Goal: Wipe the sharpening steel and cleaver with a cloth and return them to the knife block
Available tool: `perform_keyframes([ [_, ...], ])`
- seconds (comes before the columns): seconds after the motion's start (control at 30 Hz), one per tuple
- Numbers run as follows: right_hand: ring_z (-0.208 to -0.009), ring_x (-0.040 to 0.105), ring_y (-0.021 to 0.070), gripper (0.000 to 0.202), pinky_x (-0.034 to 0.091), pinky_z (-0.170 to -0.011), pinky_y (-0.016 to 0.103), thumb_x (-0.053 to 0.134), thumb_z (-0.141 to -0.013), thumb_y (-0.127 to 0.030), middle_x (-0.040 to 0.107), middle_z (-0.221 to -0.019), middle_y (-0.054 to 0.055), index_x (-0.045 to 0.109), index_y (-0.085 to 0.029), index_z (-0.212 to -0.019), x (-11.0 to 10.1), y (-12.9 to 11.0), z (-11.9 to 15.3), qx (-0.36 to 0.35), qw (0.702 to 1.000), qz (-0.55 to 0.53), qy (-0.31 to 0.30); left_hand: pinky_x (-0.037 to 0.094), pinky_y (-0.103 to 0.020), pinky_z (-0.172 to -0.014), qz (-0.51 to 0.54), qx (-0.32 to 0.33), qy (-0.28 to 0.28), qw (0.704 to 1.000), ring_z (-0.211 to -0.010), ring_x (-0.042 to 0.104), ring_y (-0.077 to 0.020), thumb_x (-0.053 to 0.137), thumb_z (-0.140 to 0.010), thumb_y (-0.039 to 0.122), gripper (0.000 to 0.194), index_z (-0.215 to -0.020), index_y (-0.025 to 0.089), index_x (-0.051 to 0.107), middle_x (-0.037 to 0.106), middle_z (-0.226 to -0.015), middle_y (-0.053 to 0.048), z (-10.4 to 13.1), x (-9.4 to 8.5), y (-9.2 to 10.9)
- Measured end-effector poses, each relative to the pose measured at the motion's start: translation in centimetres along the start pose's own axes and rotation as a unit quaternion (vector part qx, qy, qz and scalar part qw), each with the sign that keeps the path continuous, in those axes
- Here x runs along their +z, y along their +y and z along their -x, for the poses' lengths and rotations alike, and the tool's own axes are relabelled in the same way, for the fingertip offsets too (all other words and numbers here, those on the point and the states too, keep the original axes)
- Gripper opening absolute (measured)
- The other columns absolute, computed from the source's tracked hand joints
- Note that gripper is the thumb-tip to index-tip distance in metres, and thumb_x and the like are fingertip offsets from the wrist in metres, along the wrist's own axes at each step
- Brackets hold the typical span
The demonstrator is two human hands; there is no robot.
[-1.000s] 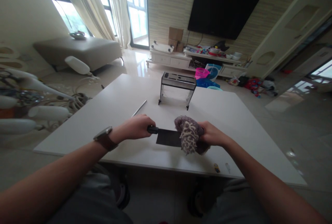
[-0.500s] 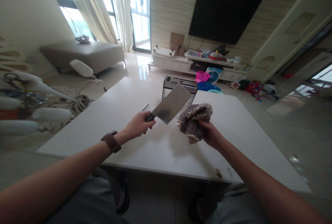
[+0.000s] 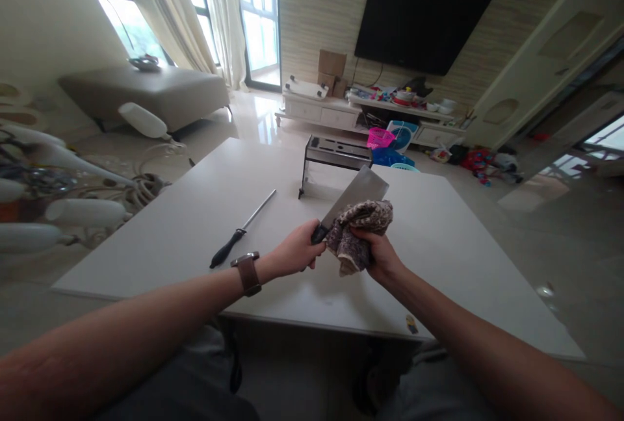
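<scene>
My left hand (image 3: 298,249) is closed round the dark handle of a cleaver (image 3: 351,195). Its broad metal blade points up and to the right above the table. A bunched brown-grey cloth (image 3: 363,223) with a pale edge is gripped in my right hand (image 3: 383,257). The cloth lies over the lower part of the blade and hides it. Left of my left hand, a honing steel (image 3: 244,229) with a black handle rests on the table. Beyond the blade stands a metal knife rack (image 3: 336,151) with slots along its top.
The white table (image 3: 160,245) spans the space before me, with a small yellow sticker (image 3: 412,324) near its front edge. White lamp shades (image 3: 82,212) crowd the left side. Behind the table are a pink basket (image 3: 380,138) and a low cabinet (image 3: 336,119).
The cleaver in my left hand has moved right, and the cloth now meets its blade. My right hand has shifted slightly left. More of the honing steel and the rack shows.
</scene>
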State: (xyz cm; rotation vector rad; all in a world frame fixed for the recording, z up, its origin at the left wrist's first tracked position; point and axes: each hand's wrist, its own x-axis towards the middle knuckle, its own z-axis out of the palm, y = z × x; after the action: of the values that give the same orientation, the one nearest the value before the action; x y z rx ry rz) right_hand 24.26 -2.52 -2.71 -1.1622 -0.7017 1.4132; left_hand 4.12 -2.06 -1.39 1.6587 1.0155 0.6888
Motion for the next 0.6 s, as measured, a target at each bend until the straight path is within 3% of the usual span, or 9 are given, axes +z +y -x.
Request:
perform_keyframes([
  [0.27,-0.092,0.073,0.0258,0.033,0.061,-0.088,0.042,0.083,-0.063,-0.027,0.079,-0.098,0.004,0.071,-0.020,-0.093,-2.5,-2.6,-1.8,-0.062,0.995,-0.035,0.068,0.041,-0.019,-0.041,0.003,-0.005,-0.032,0.999,-0.044,0.051,-0.0094,0.058,-0.089,0.033,0.018,-0.091,0.021,0.045,0.048,-0.054,0.009,-0.3,-0.6,1.2],
  [0.47,-0.096,0.073,0.0274,0.033,0.060,-0.086,0.040,0.083,-0.066,-0.030,0.078,-0.101,0.006,0.071,-0.020,-0.095,-0.4,-0.8,0.8,0.013,0.999,-0.028,-0.023,0.044,-0.020,-0.038,0.040,0.007,-0.044,0.998,-0.041,0.057,-0.0112,0.053,-0.094,0.037,0.024,-0.108,0.021,0.043,0.055,-0.062,0.008,0.5,1.1,0.3],
  [0.6,-0.087,0.073,0.0266,0.036,0.060,-0.080,0.038,0.086,-0.058,-0.023,0.078,-0.094,0.006,0.070,-0.018,-0.090,0.3,0.3,1.6,0.019,1.000,-0.014,-0.006,0.044,-0.019,-0.036,0.067,0.015,-0.048,0.996,-0.038,0.055,-0.0097,0.054,-0.093,0.032,0.035,-0.123,0.020,0.041,0.057,-0.067,0.007,0.9,1.9,0.6],
])
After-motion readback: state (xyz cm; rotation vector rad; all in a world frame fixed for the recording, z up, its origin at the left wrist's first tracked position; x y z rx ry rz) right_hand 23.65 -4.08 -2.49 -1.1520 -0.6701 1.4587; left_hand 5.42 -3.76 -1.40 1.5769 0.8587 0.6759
